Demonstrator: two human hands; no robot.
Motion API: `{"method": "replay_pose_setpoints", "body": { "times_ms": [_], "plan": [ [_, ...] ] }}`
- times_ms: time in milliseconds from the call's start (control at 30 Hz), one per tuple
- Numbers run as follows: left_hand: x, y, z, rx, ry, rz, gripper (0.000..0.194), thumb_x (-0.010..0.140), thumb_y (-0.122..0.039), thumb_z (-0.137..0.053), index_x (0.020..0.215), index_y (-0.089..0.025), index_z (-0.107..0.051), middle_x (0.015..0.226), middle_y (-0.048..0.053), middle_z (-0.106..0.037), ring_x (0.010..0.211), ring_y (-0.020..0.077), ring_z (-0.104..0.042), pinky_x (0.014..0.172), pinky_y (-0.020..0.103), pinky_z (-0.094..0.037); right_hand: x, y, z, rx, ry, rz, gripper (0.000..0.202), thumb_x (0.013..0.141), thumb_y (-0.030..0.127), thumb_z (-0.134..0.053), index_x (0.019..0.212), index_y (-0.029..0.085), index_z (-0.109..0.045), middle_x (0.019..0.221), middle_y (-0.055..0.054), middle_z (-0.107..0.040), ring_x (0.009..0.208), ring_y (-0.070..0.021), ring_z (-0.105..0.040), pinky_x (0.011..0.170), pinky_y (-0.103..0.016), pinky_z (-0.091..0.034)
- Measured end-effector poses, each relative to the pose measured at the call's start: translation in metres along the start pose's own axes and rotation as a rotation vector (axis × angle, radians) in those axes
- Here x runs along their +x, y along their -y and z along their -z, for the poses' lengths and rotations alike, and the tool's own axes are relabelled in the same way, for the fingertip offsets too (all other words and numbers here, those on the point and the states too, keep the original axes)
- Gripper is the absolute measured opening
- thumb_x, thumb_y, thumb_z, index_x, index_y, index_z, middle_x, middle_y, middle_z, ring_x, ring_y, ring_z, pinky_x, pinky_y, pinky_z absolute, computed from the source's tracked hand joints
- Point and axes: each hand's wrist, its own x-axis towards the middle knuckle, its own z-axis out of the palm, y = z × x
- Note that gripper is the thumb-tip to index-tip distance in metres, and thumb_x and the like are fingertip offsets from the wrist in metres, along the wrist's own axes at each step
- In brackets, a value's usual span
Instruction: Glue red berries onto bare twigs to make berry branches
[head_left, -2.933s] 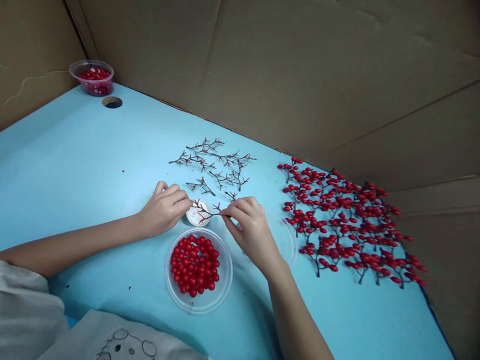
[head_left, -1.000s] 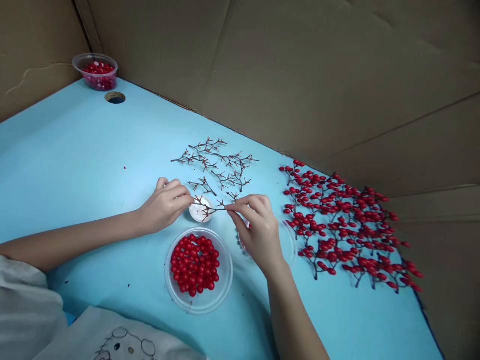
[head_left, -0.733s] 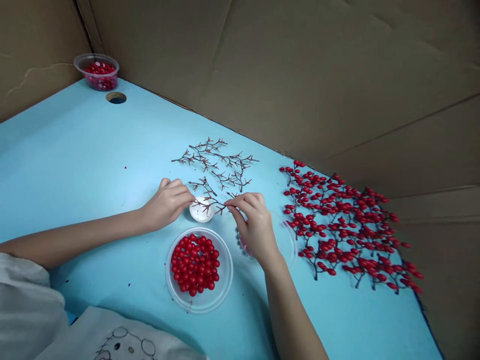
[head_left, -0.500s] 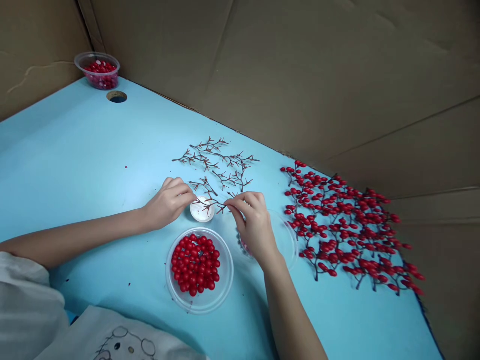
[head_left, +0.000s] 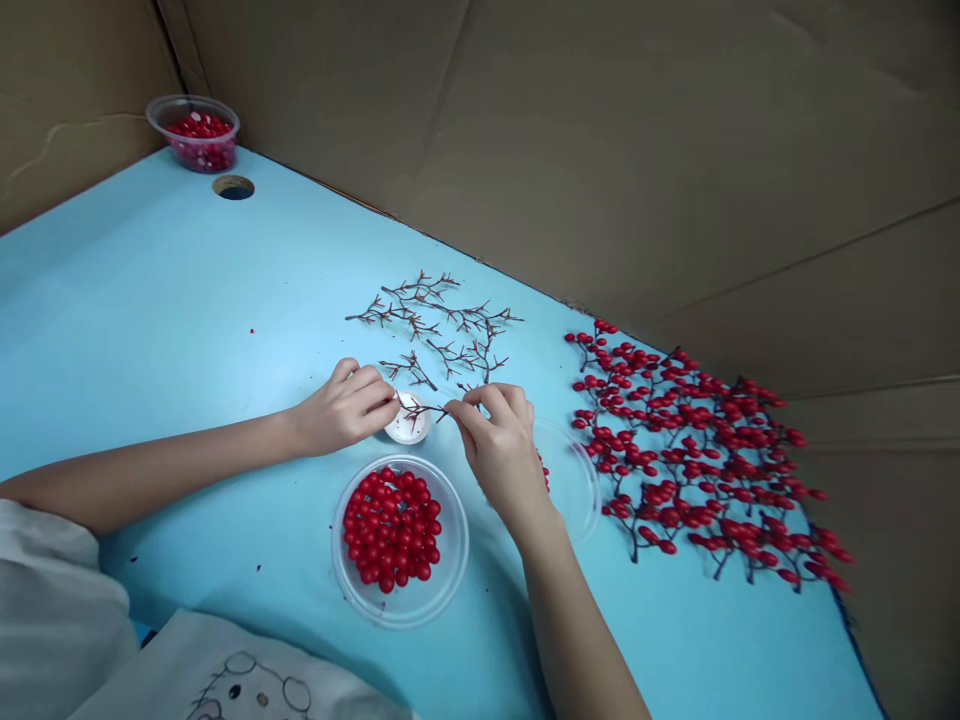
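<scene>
Between my two hands a bare brown artificial twig (head_left: 426,407) is held over a small white dish (head_left: 407,425). My left hand (head_left: 346,405) pinches its left end, fingers closed. At the other end, the fingertips of my right hand (head_left: 495,430) are closed on the twig. Just below stands a clear round bowl (head_left: 455,545) with red berries (head_left: 391,530) in it. Behind my hands lie several bare twigs (head_left: 450,320). Partly hidden under my right wrist is another clear container (head_left: 581,490), where a few red berries show.
Many twigs with red berries (head_left: 690,450) are spread along the right side of the blue table (head_left: 187,300). A clear tub (head_left: 199,150) of red berries stands in the far left corner, near a round hole (head_left: 233,188). Brown cardboard walls (head_left: 600,150) border the table.
My left hand has shifted slightly right along the twig, covering more of its left end. My right hand has moved slightly left, and more red berries show beside its wrist.
</scene>
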Motion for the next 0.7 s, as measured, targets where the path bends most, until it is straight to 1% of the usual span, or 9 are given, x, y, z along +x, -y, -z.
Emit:
{"method": "replay_pose_setpoints", "body": {
  "times_ms": [100, 233, 333, 700],
  "plan": [
    [0.0, 0.0, 0.0, 0.0, 0.001, -0.002, 0.016, 0.083, -0.009, -0.039, 0.076, -0.014, -0.052, 0.07, 0.004, -0.061, 0.066, 0.014, -0.045, 0.061, 0.029, -0.027, 0.001, 0.0, 0.002, 0.028, -0.001, -0.003, 0.014, 0.079, 0.011, -0.047, 0.081, 0.018, -0.059, 0.077, -0.007, -0.053, 0.08, -0.0194, -0.039, 0.063, -0.031, -0.035],
    [-0.002, 0.002, -0.002, -0.03, -0.038, 0.047, 0.013, 0.081, -0.007, -0.042, 0.077, -0.014, -0.052, 0.07, 0.003, -0.061, 0.067, 0.0136, -0.045, 0.061, 0.029, -0.027, 0.003, 0.001, 0.011, 0.114, -0.074, -0.032, 0.012, 0.079, 0.012, -0.048, 0.079, 0.018, -0.058, 0.074, -0.006, -0.053, 0.078, -0.0184, -0.04, 0.063, -0.031, -0.038],
    [-0.003, 0.003, -0.002, -0.035, -0.05, 0.045, 0.012, 0.081, -0.008, -0.043, 0.077, -0.015, -0.051, 0.07, 0.003, -0.061, 0.067, 0.0131, -0.045, 0.062, 0.029, -0.028, 0.004, 0.004, 0.017, 0.139, -0.116, -0.037, 0.011, 0.079, 0.012, -0.049, 0.078, 0.017, -0.058, 0.073, -0.007, -0.053, 0.077, -0.0181, -0.04, 0.063, -0.031, -0.04],
    [-0.006, 0.005, -0.004, 0.005, -0.014, -0.009, 0.009, 0.08, -0.01, -0.047, 0.074, -0.015, -0.053, 0.073, 0.003, -0.062, 0.068, 0.0137, -0.046, 0.063, 0.03, -0.029, 0.002, 0.017, 0.017, 0.143, -0.104, 0.067, 0.017, 0.075, 0.003, -0.049, 0.083, 0.017, -0.055, 0.075, -0.006, -0.054, 0.079, -0.0184, -0.042, 0.063, -0.032, -0.04]
  ]
}}
